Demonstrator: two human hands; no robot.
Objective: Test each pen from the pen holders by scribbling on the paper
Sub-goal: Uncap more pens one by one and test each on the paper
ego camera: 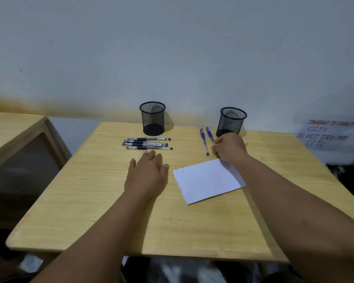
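Observation:
Two black mesh pen holders stand at the table's far edge, the left holder [152, 118] and the right holder [231, 121]; both look empty. Several black pens [147, 144] lie in a row in front of the left holder. Two blue pens lie before the right holder: one [204, 141] lies free, and my right hand [229, 147] pinches the other blue pen [210, 135] near its lower end. My left hand [146, 173] rests flat on the table, fingers straight, just short of the black pens. The white paper [208, 180] carries a small blue scribble in its upper left corner.
The wooden table [90, 201] stands against a pale wall. A second wooden table [12, 127] stands at the left. A handwritten CCTV notice [327, 133] hangs at the right. Dark clutter lies under the table's near edge.

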